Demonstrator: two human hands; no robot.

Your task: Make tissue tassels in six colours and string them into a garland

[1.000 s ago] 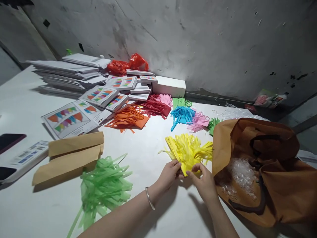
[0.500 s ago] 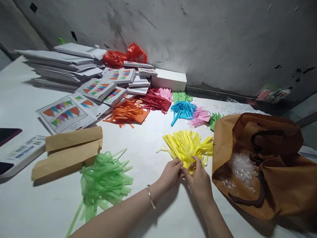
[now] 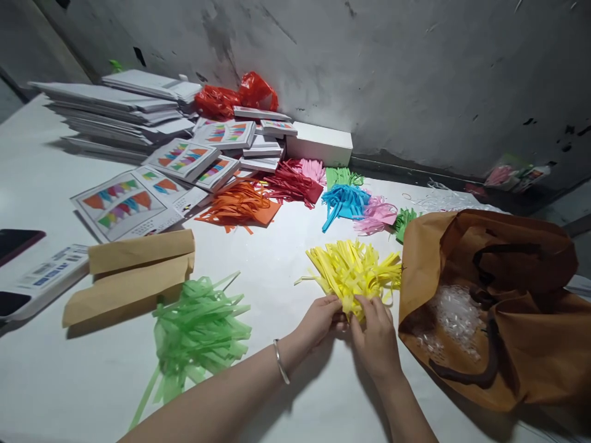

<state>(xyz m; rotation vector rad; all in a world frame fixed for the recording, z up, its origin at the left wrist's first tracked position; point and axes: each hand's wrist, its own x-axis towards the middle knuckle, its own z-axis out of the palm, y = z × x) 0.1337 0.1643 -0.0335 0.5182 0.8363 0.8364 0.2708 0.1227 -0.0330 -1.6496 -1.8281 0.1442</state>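
A yellow paper tassel [image 3: 348, 264] with many thin strips lies fanned out on the white table, its near end gathered between my two hands. My left hand [image 3: 324, 319], with a silver bangle at the wrist, pinches that end from the left. From the right, my right hand [image 3: 373, 329] closes its thumb and fingers on the same end. My fingers hide part of the gathered base. To the left of my forearm a light green tassel [image 3: 201, 323] rests on the table.
At right stands an open brown bag [image 3: 545, 326] holding small clear plastic pieces [image 3: 457, 314]. Orange [image 3: 240, 206], dark red [image 3: 295, 183] and blue [image 3: 346, 200] tassels lie farther back. Printed boxes [image 3: 182, 161], folded brown paper [image 3: 133, 277] and a phone [image 3: 18, 243] are at left.
My right hand's fingers have shifted slightly and closed more over the yellow tassel's gathered end. My left hand keeps its pinch. The whole view has shifted slightly.
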